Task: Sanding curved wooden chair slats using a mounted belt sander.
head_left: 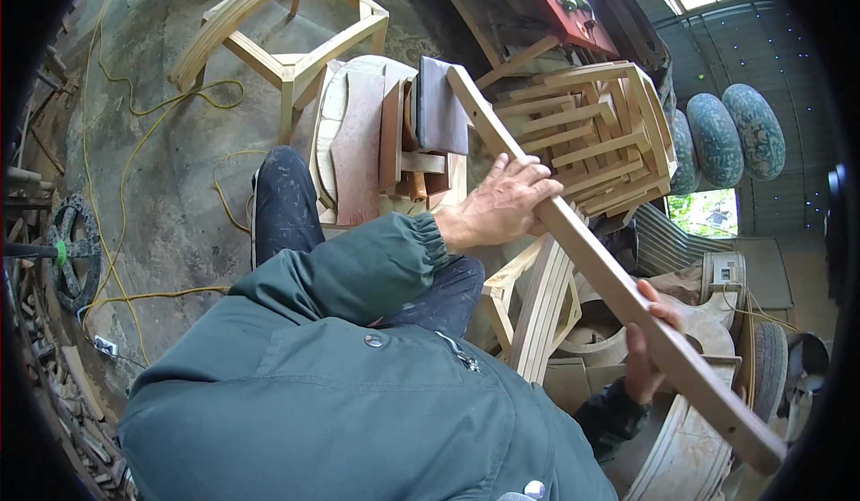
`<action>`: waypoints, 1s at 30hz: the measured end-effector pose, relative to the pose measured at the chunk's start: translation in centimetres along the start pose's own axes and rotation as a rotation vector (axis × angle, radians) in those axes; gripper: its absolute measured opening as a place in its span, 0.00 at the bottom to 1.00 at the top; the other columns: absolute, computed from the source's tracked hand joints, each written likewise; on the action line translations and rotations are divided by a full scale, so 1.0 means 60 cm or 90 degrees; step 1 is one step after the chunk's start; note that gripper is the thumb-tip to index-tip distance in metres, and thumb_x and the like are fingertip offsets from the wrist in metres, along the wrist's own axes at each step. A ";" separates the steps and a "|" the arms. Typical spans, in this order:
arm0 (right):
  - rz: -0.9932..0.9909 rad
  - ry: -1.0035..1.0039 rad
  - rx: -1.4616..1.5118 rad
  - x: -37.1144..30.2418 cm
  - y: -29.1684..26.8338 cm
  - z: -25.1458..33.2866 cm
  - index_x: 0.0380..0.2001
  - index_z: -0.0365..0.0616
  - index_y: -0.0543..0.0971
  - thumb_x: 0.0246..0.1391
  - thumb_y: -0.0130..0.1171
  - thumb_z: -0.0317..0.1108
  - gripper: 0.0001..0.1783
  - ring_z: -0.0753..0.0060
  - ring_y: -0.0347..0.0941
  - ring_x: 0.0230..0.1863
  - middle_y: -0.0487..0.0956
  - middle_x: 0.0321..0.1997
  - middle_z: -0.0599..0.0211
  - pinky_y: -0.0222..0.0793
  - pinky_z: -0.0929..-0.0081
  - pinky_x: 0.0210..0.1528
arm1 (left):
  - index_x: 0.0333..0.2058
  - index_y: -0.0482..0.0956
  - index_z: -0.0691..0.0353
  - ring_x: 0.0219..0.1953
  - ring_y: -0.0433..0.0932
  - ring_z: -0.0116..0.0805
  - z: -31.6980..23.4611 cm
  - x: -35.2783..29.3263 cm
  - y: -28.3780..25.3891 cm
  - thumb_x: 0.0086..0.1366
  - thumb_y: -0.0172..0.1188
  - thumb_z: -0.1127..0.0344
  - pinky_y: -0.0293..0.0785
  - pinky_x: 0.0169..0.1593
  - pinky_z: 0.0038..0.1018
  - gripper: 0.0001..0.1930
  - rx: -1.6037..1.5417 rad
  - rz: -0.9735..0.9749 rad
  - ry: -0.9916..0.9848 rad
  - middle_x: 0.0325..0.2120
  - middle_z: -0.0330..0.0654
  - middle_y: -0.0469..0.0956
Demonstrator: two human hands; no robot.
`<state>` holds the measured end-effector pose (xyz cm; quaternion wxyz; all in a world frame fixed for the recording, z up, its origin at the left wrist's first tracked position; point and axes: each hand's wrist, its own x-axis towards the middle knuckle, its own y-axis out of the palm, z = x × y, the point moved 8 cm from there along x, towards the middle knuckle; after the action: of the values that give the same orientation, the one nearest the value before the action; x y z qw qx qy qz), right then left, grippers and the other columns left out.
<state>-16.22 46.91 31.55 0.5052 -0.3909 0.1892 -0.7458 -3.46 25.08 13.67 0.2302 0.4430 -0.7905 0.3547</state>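
A long squared wooden bar [591, 248] runs slantwise from upper middle to lower right, with a small dark hole near each end. My left hand [511, 198] rests over its upper half, fingers bent across the top face. Lower down, my right hand [647, 340] grips the bar from beneath, thumb on the near side and fingers showing past the far edge. The bar's far end lies at the edge of a flat grey pad or belt [442, 111], part of a wooden-framed contraption; I cannot tell whether they touch.
Wooden frames [618, 134] are stacked beyond the bar, and a curved wooden frame [287, 62] stands at the far left. Yellow cord [134, 156] trails over the concrete floor. A red table [573, 13] is at the back. Large machine castings [690, 331] sit at the right.
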 end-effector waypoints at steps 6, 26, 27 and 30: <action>0.087 -0.119 -0.011 0.102 0.189 -0.082 0.48 0.42 0.80 0.54 0.72 0.26 0.19 0.52 0.77 0.63 0.80 0.61 0.39 0.70 0.58 0.67 | 0.63 0.71 0.60 0.68 0.64 0.60 0.082 -0.027 -0.045 0.58 0.71 0.67 0.60 0.72 0.49 0.34 0.040 -0.101 -0.110 0.62 0.60 0.66; 0.136 -0.248 0.030 0.391 0.497 -0.185 0.52 0.46 0.82 0.57 0.68 0.27 0.18 0.78 0.80 0.46 0.86 0.47 0.60 0.76 0.77 0.49 | 0.55 0.79 0.61 0.61 0.73 0.55 0.185 -0.175 -0.185 0.60 0.67 0.66 0.69 0.66 0.44 0.23 0.014 -0.218 -0.292 0.56 0.55 0.75; 0.203 -0.243 -0.001 0.362 0.467 -0.161 0.52 0.43 0.81 0.59 0.68 0.26 0.17 0.73 0.80 0.53 0.85 0.54 0.57 0.76 0.74 0.56 | 0.55 0.79 0.61 0.61 0.73 0.55 0.175 -0.166 -0.179 0.60 0.67 0.66 0.69 0.66 0.44 0.23 0.009 -0.214 -0.286 0.56 0.55 0.75; 0.232 -0.244 -0.031 0.261 0.360 -0.086 0.52 0.44 0.80 0.59 0.65 0.25 0.17 0.60 0.81 0.59 0.82 0.61 0.47 0.75 0.68 0.61 | 0.56 0.78 0.61 0.60 0.73 0.55 0.139 -0.143 -0.159 0.61 0.67 0.63 0.68 0.66 0.44 0.24 0.011 -0.202 -0.238 0.56 0.55 0.75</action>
<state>-10.04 23.18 19.84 0.6483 -0.4964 0.1755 -0.5500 8.68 19.94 5.91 0.1287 0.6215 -0.7369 0.2328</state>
